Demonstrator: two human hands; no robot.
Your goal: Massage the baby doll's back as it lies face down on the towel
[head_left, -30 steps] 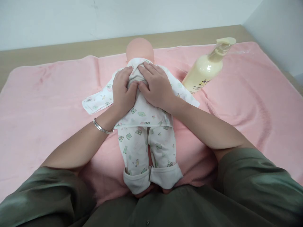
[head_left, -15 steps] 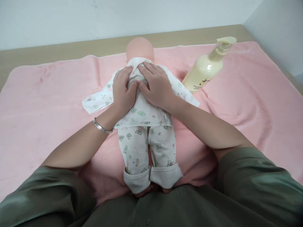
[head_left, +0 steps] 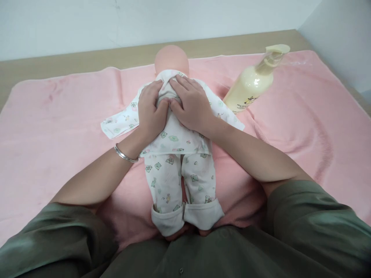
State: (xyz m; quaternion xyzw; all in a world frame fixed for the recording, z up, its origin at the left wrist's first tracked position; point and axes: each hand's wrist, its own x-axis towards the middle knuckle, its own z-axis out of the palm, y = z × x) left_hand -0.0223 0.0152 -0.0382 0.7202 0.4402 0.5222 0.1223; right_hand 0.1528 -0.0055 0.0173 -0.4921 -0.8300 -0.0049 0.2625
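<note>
A baby doll [head_left: 171, 60] lies lengthwise in front of me, its smooth bald head pointing away and no face showing. It wears a white printed shirt [head_left: 179, 141] with the sleeves spread out to both sides, and matching trousers [head_left: 165, 181] with turned-up cuffs. My left hand [head_left: 152, 110] rests flat on the left of the doll's upper body, fingers stretched toward the head. On the other side my right hand [head_left: 193, 102] lies flat too, its fingers slightly apart. The two thumbs almost meet at the middle, over wrinkled cloth. Most of the feet are hidden by the cuffs and my clothing.
A pale yellow pump bottle [head_left: 249, 87] stands beyond the doll's right sleeve, appearing tilted in this view. Under everything spreads a pink blanket [head_left: 58, 154] with folds at the right. Behind it runs a wooden surface's edge [head_left: 87, 60] against a white wall [head_left: 185, 19].
</note>
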